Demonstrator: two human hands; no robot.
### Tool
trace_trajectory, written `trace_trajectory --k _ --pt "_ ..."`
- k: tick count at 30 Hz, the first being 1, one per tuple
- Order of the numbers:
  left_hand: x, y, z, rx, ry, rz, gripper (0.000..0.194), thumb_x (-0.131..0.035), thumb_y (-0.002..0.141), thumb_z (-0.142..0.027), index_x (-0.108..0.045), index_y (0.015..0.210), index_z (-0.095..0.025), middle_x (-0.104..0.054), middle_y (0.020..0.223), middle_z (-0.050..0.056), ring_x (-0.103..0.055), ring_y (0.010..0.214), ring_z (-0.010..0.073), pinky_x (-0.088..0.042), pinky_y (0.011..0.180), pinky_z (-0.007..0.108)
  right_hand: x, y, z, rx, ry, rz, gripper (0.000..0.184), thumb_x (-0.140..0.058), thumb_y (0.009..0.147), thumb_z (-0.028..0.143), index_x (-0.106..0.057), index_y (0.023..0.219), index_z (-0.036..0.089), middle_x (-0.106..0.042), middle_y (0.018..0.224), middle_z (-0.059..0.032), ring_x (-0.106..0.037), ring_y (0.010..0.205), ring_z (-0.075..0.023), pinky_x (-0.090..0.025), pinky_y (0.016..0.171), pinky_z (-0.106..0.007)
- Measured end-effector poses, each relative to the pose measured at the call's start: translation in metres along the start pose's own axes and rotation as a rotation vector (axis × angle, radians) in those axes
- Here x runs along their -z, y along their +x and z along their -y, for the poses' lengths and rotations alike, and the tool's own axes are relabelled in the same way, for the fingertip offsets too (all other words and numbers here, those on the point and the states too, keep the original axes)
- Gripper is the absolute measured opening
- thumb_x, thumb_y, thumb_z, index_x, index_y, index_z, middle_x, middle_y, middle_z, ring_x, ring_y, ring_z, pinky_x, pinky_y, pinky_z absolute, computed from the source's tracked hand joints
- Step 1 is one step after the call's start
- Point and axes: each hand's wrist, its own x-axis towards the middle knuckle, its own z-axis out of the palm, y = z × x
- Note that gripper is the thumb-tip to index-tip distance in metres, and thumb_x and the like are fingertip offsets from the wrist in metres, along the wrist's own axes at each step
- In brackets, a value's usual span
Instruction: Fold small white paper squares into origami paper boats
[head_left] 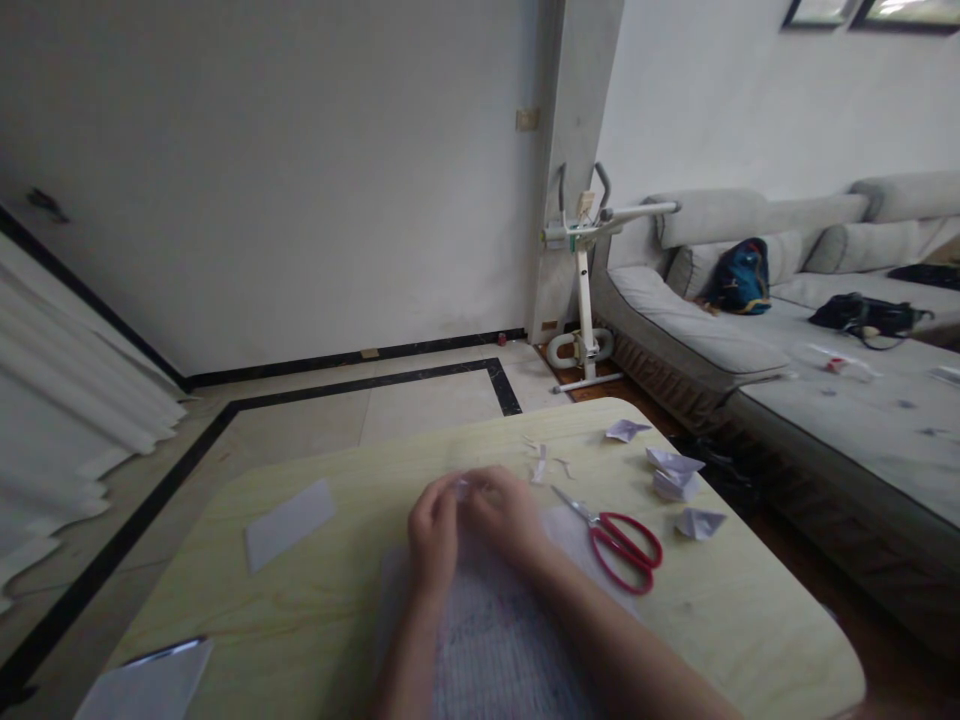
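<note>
Pale wall behind, grey cushioned sofa (690, 340) off to the right, and in front of us a light wood-grain tabletop (750, 620) with red-handled metal scissors (626, 550) as our marker! Left of those scissors, the left hand (433, 530) and right hand (510, 515) meet, each grip pinched on a small pale paper piece (462, 488), mostly hidden by the fingers. Under the forearms, left of and nearer than the scissors, lies a white lined sheet with writing (495, 640). Just beyond the scissors' tip, thin white paper scraps (540, 465)! Right of the scissors and beyond, folded white paper shapes (700, 524). Well left of them, a plain white paper rectangle (289, 525).
</note>
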Motion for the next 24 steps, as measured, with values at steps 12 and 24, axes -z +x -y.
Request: trace_trajectory --k 12,24 --pt "0.0037 0.0000 -0.0087 0.149 -0.103 0.049 0.031 -0.058 0.075 -0.037 -0.063 0.095 -0.014 -0.069 0.089 0.007 -0.065 0.083 0.0201 -0.051 0.073 0.029 -0.0003 0.0012 -0.0019 -0.050 0.172 -0.019 0.025 -0.050 0.075 0.011 -0.068 0.091 0.018 -0.068 0.086 -0.0037 -0.061 0.079 -0.0161 -0.048 0.072 -0.028" --pt "-0.0037 -0.0044 -0.0008 0.101 -0.151 0.138 0.038 -0.055 0.080 -0.035 -0.053 0.112 -0.014 -0.067 0.103 0.011 -0.064 0.094 0.0215 -0.051 0.081 0.033 -0.0015 0.0061 -0.0076 -0.212 0.261 0.016 0.018 -0.057 0.079 0.030 -0.066 0.078 0.015 -0.067 0.072 -0.0035 -0.062 0.068 -0.0156 -0.048 0.061 -0.024"
